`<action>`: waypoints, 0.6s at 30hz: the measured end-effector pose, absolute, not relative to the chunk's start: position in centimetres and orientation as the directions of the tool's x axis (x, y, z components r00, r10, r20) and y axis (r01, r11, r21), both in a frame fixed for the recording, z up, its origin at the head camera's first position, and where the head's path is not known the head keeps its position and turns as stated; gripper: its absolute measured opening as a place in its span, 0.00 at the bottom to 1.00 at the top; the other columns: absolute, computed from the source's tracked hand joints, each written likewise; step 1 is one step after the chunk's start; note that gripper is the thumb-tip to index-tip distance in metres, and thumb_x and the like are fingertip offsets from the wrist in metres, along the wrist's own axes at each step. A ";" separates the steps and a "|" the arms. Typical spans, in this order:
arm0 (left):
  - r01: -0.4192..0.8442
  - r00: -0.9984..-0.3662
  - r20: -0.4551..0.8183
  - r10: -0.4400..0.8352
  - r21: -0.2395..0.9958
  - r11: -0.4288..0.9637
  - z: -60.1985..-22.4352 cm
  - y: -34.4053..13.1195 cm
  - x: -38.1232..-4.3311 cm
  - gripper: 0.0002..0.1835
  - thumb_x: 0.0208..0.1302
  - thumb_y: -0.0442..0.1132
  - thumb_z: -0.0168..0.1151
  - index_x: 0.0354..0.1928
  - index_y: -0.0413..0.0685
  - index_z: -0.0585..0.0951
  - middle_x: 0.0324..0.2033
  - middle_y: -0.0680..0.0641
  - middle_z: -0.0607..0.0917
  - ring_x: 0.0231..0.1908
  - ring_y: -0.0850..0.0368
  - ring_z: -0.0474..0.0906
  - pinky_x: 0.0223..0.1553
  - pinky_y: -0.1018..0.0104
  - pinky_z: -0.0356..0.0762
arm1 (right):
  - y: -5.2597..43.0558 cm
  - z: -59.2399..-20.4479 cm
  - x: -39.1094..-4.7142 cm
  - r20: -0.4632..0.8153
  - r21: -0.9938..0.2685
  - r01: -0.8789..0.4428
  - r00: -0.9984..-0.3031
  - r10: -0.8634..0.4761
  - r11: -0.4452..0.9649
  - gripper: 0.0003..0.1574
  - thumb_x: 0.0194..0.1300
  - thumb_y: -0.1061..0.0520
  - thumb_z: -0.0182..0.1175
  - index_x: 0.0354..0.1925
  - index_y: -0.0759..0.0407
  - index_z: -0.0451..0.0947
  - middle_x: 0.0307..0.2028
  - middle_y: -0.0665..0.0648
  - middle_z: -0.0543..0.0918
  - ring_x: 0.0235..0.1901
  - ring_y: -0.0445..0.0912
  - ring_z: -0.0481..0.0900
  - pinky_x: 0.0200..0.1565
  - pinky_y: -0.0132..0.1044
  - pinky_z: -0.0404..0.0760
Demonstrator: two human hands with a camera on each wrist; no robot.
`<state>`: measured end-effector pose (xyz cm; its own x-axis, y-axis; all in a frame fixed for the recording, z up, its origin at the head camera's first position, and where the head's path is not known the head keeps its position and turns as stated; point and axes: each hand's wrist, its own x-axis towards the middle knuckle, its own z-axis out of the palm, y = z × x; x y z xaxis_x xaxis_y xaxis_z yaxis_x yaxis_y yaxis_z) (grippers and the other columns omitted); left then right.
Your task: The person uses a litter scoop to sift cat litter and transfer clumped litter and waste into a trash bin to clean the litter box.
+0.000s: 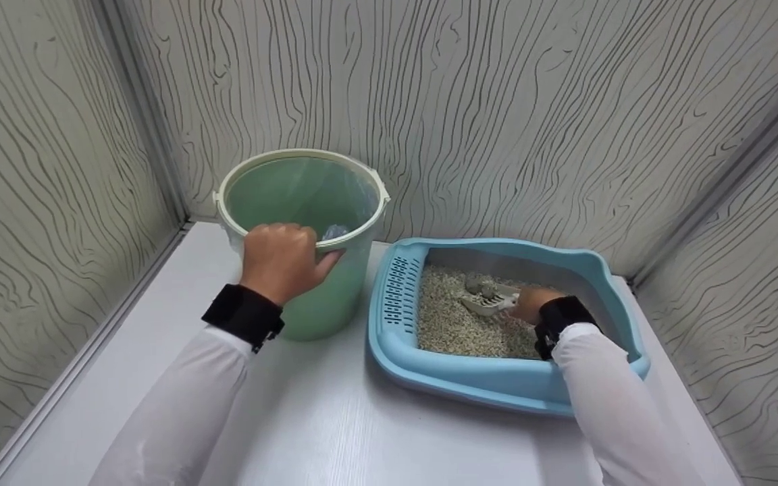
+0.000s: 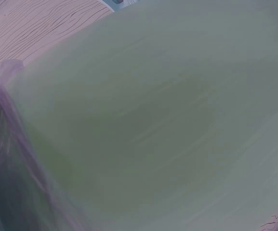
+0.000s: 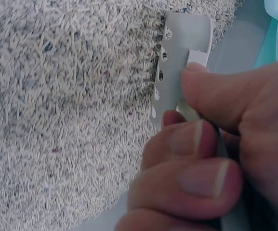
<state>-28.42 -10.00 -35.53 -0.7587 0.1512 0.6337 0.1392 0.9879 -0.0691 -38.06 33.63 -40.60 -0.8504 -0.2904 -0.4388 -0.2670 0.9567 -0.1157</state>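
My left hand [image 1: 279,260] grips the near rim of a green bucket [image 1: 321,307] with a cream rim, its thumb outside. The left wrist view is mostly filled by the bucket's green wall, with a thin clear plastic liner [image 2: 18,125] folded at its edge. On the right, my right hand [image 1: 531,304] holds a pale slotted litter scoop [image 1: 483,308] by its handle, inside a blue litter box [image 1: 470,378]. Round greyish clumps [image 1: 481,283] lie at the scoop's head. The right wrist view shows thumb and curled fingers round the handle, beside pale granular litter [image 3: 71,106].
Both containers stand on a white table [image 1: 321,425], the bucket left of the litter box. A wood-grain patterned wall [image 1: 429,121] rises close behind them, with side panels left and right. Something bluish and crumpled [image 1: 335,232] shows inside the bucket.
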 end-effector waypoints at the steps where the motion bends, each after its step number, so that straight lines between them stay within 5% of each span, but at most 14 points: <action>1: 0.138 -0.761 0.631 0.150 -0.069 0.988 -35.5 -10.0 -28.4 0.37 0.64 0.71 0.63 0.12 0.50 0.68 0.11 0.52 0.65 0.13 0.50 0.68 0.18 0.57 0.53 | 33.9 -40.4 -37.9 -0.433 -0.120 -0.263 -0.854 -0.289 0.957 0.35 0.78 0.47 0.55 0.12 0.46 0.59 0.14 0.43 0.54 0.17 0.39 0.54 0.28 0.35 0.61; 6: 0.130 -0.772 0.619 0.145 -0.069 0.989 -35.5 -10.0 -28.4 0.37 0.64 0.71 0.63 0.12 0.50 0.68 0.11 0.52 0.64 0.13 0.49 0.68 0.18 0.57 0.54 | 34.8 -39.5 -37.2 -0.380 -0.117 -0.255 -0.881 -0.281 0.960 0.28 0.78 0.44 0.56 0.20 0.52 0.72 0.19 0.48 0.68 0.22 0.43 0.67 0.34 0.39 0.70; 9: 0.124 -0.777 0.612 0.145 -0.076 0.989 -35.5 -10.0 -28.4 0.38 0.64 0.72 0.63 0.12 0.50 0.67 0.11 0.52 0.64 0.13 0.50 0.68 0.18 0.58 0.54 | 35.4 -38.7 -36.7 -0.358 -0.120 -0.260 -0.889 -0.286 0.958 0.26 0.79 0.44 0.54 0.38 0.65 0.81 0.33 0.61 0.82 0.33 0.52 0.80 0.44 0.48 0.78; 13: 0.120 -0.780 0.609 0.143 -0.078 0.990 -35.5 -10.0 -28.4 0.38 0.64 0.72 0.62 0.12 0.51 0.66 0.11 0.52 0.63 0.13 0.50 0.67 0.18 0.58 0.51 | 36.0 -37.6 -35.9 -0.324 -0.152 -0.298 -0.886 -0.332 0.943 0.33 0.81 0.45 0.51 0.56 0.77 0.77 0.50 0.74 0.84 0.48 0.63 0.84 0.55 0.58 0.79; 18: 0.122 -0.778 0.612 0.139 -0.070 0.990 -35.4 -9.9 -28.4 0.38 0.64 0.72 0.62 0.11 0.51 0.66 0.11 0.52 0.64 0.13 0.49 0.68 0.18 0.58 0.51 | 36.8 -36.2 -34.9 -0.241 -0.222 -0.349 -0.885 -0.398 0.911 0.31 0.82 0.47 0.51 0.56 0.78 0.74 0.42 0.69 0.84 0.41 0.58 0.83 0.47 0.55 0.78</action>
